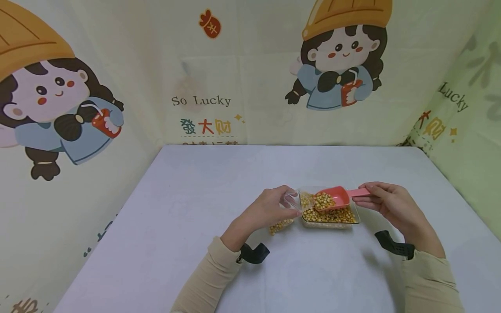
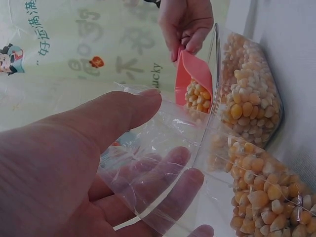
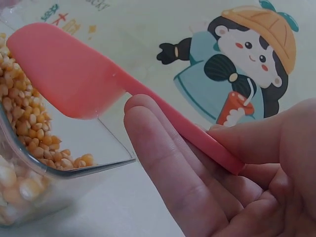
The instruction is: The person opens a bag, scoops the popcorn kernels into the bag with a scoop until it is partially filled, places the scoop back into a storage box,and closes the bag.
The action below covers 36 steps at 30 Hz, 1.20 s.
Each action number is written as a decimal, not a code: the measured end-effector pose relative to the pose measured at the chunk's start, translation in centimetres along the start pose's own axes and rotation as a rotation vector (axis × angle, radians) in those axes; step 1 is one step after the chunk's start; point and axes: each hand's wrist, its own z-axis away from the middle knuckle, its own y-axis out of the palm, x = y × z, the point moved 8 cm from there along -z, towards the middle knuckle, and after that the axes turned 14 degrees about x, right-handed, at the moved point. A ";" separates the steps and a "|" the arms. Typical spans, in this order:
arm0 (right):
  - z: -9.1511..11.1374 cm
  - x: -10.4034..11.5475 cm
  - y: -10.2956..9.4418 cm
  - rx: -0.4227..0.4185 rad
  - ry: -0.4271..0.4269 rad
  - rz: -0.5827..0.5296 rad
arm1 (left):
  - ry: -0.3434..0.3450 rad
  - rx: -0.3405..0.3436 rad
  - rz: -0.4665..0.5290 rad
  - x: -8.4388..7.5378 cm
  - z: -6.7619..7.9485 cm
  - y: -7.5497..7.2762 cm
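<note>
A cream cloth (image 1: 266, 65) printed with cartoon girls and lettering rises behind a white table (image 1: 176, 187). Beige sleeves (image 1: 430, 278) reach in over the table from the near edge. The left hand (image 1: 270, 208) is curved, thumb and fingers spread apart, holding the mouth of a clear bag wide. The right hand (image 1: 395, 204) pinches a handle between thumb and fingers. A clear box (image 1: 330, 225) of corn sits on the table between the hands. The bag (image 1: 281, 227), its lower part filled with corn, is just beside the box, on its left. The pink scoop (image 1: 341, 196), in the right hand, is above the box, loaded with yellow kernels (image 1: 325, 200), its front edge at the bag's mouth.
</note>
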 end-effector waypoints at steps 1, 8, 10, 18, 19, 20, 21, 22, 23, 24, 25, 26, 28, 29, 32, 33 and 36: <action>0.0 0.0 0.0 -0.002 -0.004 -0.004 | 0.002 0.000 0.000 0.0 0.0 0.0; 0.2 0.5 -0.1 -0.013 -0.048 -0.025 | 0.000 0.003 -0.003 0.0 0.0 0.0; 0.3 0.8 0.0 -0.014 -0.067 -0.043 | 0.001 0.003 -0.005 0.0 0.1 0.0; 0.7 2.1 0.5 -0.013 -0.162 -0.092 | 0.013 0.003 -0.005 0.0 0.0 0.1; 0.7 2.3 0.6 -0.009 -0.174 -0.101 | 0.013 0.003 -0.004 0.0 0.0 0.1; 0.8 2.5 0.7 -0.005 -0.183 -0.108 | 0.014 0.002 -0.005 0.0 0.0 0.1; 0.8 2.6 0.8 0.000 -0.193 -0.118 | 0.014 0.002 -0.004 0.0 0.0 0.1; 0.9 2.8 0.9 0.005 -0.202 -0.125 | 0.013 0.002 -0.004 0.0 0.0 0.1; 0.9 3.0 1.0 0.009 -0.210 -0.132 | 0.013 0.001 -0.004 0.0 0.0 0.0; 0.9 3.1 1.1 0.012 -0.216 -0.138 | 0.012 0.001 -0.004 0.0 0.0 0.0; 0.9 3.2 1.3 0.014 -0.221 -0.146 | 0.010 0.000 -0.005 0.0 0.0 0.0; 0.9 3.3 1.4 0.015 -0.225 -0.148 | 0.010 0.001 -0.005 0.0 0.0 0.0; 0.9 3.6 1.6 0.014 -0.230 -0.150 | 0.008 0.001 -0.006 0.0 0.0 0.0; 0.9 3.6 1.7 0.012 -0.231 -0.148 | 0.008 0.000 -0.007 0.0 0.0 0.0; 0.9 3.9 2.1 -0.003 -0.226 -0.128 | 0.006 0.000 -0.008 0.0 0.0 0.0; 0.9 3.9 2.2 -0.007 -0.224 -0.124 | 0.005 0.000 -0.009 0.0 0.0 0.0; 0.8 4.1 2.5 -0.011 -0.221 -0.113 | 0.000 0.000 -0.007 0.0 0.0 0.0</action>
